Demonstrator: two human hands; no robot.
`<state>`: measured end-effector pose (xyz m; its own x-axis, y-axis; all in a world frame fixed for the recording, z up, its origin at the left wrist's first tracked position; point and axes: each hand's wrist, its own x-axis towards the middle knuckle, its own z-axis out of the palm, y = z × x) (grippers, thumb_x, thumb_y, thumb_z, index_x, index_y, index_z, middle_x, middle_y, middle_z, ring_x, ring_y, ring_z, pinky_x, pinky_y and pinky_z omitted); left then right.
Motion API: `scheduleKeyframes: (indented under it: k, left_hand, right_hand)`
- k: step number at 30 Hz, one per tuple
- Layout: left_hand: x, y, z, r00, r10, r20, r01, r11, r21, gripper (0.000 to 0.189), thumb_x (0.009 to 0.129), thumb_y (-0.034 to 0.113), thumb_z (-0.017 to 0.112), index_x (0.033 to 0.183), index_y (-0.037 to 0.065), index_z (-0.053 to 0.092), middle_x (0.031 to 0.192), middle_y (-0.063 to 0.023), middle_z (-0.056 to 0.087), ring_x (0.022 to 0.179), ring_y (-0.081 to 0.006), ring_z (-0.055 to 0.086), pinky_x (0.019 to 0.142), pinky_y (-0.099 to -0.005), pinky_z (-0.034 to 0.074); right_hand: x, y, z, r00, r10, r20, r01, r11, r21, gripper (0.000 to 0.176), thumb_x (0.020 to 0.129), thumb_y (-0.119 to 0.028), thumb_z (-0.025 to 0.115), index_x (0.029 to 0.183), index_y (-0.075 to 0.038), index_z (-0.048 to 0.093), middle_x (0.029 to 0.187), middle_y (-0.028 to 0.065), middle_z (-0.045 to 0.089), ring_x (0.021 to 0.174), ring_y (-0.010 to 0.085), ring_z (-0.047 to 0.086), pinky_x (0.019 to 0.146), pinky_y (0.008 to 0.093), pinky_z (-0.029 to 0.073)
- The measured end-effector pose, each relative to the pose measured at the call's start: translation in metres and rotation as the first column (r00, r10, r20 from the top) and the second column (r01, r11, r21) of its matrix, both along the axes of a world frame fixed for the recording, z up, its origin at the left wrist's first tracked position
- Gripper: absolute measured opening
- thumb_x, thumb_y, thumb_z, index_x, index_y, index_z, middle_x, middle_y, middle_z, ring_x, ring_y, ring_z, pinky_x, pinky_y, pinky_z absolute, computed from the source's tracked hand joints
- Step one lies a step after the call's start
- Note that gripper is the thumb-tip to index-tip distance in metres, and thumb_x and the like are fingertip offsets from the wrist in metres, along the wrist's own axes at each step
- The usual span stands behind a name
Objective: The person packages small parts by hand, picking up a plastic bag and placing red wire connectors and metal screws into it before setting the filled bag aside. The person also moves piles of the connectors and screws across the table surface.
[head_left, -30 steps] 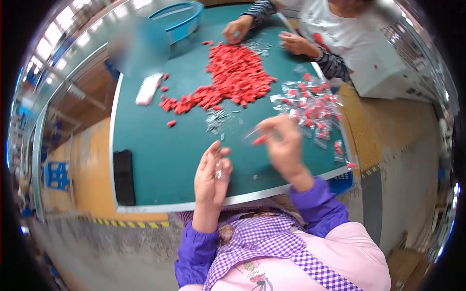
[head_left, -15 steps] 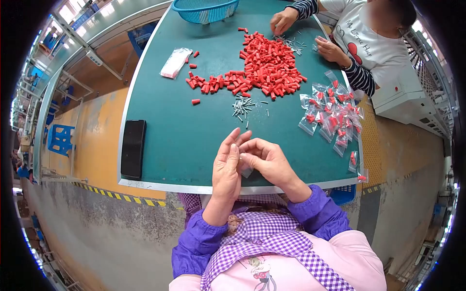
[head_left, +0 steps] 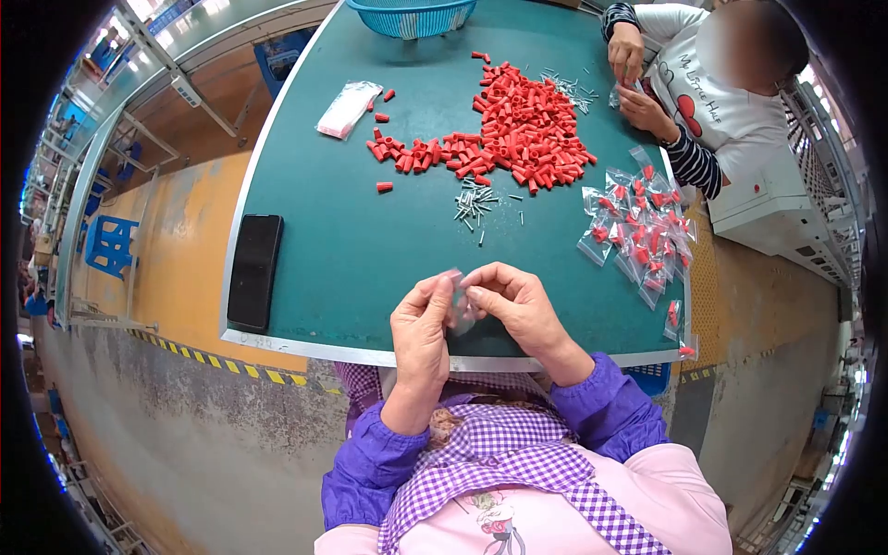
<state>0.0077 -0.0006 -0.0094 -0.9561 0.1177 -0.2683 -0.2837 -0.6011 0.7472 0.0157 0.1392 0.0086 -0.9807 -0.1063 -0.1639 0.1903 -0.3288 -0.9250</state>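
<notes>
Close over the near edge of the green table, a small clear plastic bag [head_left: 462, 313] is stretched between my two hands. My left hand [head_left: 421, 326] pinches one side of it between thumb and fingers. At the opposite side, the thumb and forefinger of my right hand [head_left: 520, 313] are closed on it. Beyond my fingers lies a little heap of metal pins [head_left: 474, 201], with a large pile of red plastic sleeves [head_left: 529, 129] behind it. Filled zip bags [head_left: 643, 227], each showing red pieces inside, are heaped to the right.
A black phone [head_left: 255, 273] lies at the left edge of the green table [head_left: 324, 240]. Farther back are a packet of clear bags [head_left: 349, 109] and a blue basket [head_left: 413, 20]. Across the table, a person's hands [head_left: 634, 83] work beside more pins [head_left: 573, 91].
My left hand's fingers have folded in from being stretched out, and the bag shows more between my hands. The other person's reaching hand has moved back from the pins to their other hand.
</notes>
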Motion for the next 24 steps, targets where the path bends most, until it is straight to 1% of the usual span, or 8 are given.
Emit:
scheduleKeyframes:
  k: [2,3,5,8,12,18,21,24]
  left_hand:
    - [-0.002,-0.004,0.007,1.000,-0.015,0.025,0.014,0.998,0.065,0.018,0.087,0.012,0.062,0.100,0.000,0.064,0.082,-0.0031,0.064,0.053,-0.0022,0.045,0.046,-0.0167,0.032]
    - [-0.003,-0.006,0.011,1.000,-0.012,0.026,0.011,0.998,0.067,0.018,0.087,0.012,0.062,0.100,0.000,0.064,0.082,-0.0031,0.064,0.053,-0.0022,0.045,0.046,-0.0167,0.032]
    - [-0.004,-0.009,0.016,0.999,-0.024,0.046,0.027,0.998,-0.060,0.016,0.088,0.012,0.061,0.099,0.000,0.065,0.080,-0.0033,0.065,0.045,-0.0003,0.036,0.040,-0.0171,0.023]
    - [-0.007,-0.009,0.017,0.999,-0.023,0.035,0.030,0.978,-0.208,0.015,0.088,0.011,0.061,0.097,0.000,0.066,0.078,-0.0047,0.066,0.041,0.0005,0.032,0.038,-0.0173,0.021]
    - [-0.010,-0.014,0.020,0.998,-0.058,0.028,0.062,0.979,-0.193,0.015,0.088,0.011,0.061,0.096,0.000,0.065,0.078,-0.0063,0.066,0.040,-0.0005,0.035,0.037,-0.0169,0.022]
    - [-0.014,-0.016,0.023,0.999,-0.010,0.039,0.018,0.979,-0.202,0.010,0.088,0.010,0.061,0.093,0.002,0.062,0.081,-0.0085,0.067,0.054,-0.0090,0.055,0.052,-0.0187,0.041]
    - [-0.016,-0.018,0.020,0.999,-0.015,0.030,0.018,0.996,-0.090,0.009,0.087,0.010,0.062,0.091,0.002,0.063,0.081,-0.0059,0.066,0.063,-0.0089,0.057,0.061,-0.0201,0.044]
    - [-0.017,-0.021,0.008,0.988,0.002,-0.152,-0.048,0.952,-0.303,0.009,0.085,0.009,0.064,0.090,0.002,0.065,0.080,-0.0023,0.065,0.062,-0.0053,0.053,0.061,-0.0187,0.042]
  right_hand:
    - [-0.012,0.004,0.002,0.998,-0.012,-0.063,0.024,0.980,0.197,0.014,0.087,-0.008,0.057,0.098,0.001,0.060,0.086,0.0011,0.062,0.074,0.0065,0.056,0.064,0.0219,0.046]
    - [-0.023,0.011,-0.001,0.984,-0.010,-0.179,0.099,0.863,0.495,0.013,0.085,-0.008,0.059,0.095,0.000,0.062,0.087,0.0029,0.064,0.072,0.0076,0.057,0.063,0.0232,0.046]
    - [-0.049,0.017,0.004,0.891,0.063,-0.450,0.324,0.606,0.727,0.011,0.080,-0.006,0.061,0.090,-0.002,0.064,0.085,0.0085,0.063,0.075,0.0189,0.060,0.064,0.0302,0.048]
    - [-0.081,0.025,-0.001,0.761,0.294,-0.579,0.481,0.342,0.807,0.012,0.076,-0.006,0.060,0.086,-0.003,0.064,0.082,0.0099,0.060,0.079,0.0251,0.059,0.066,0.0350,0.048]
    - [-0.097,0.026,-0.002,0.708,0.546,-0.447,0.504,0.053,0.862,0.010,0.072,-0.006,0.057,0.080,-0.004,0.062,0.081,0.0092,0.057,0.082,0.0249,0.057,0.069,0.0370,0.047]
    - [-0.102,0.021,-0.002,0.740,0.565,-0.365,0.490,-0.081,0.868,0.009,0.074,-0.010,0.064,0.080,-0.003,0.062,0.081,0.0097,0.057,0.080,0.0271,0.057,0.072,0.0383,0.047]
    - [-0.103,0.020,-0.001,0.803,0.500,-0.324,0.373,0.003,0.928,0.010,0.075,-0.011,0.063,0.079,-0.002,0.061,0.082,0.0111,0.057,0.084,0.0283,0.058,0.073,0.0389,0.047]
    - [-0.105,0.020,0.000,0.817,0.491,-0.302,0.344,0.004,0.939,0.009,0.077,-0.008,0.058,0.076,0.000,0.059,0.084,0.0144,0.060,0.085,0.0320,0.059,0.076,0.0411,0.048]
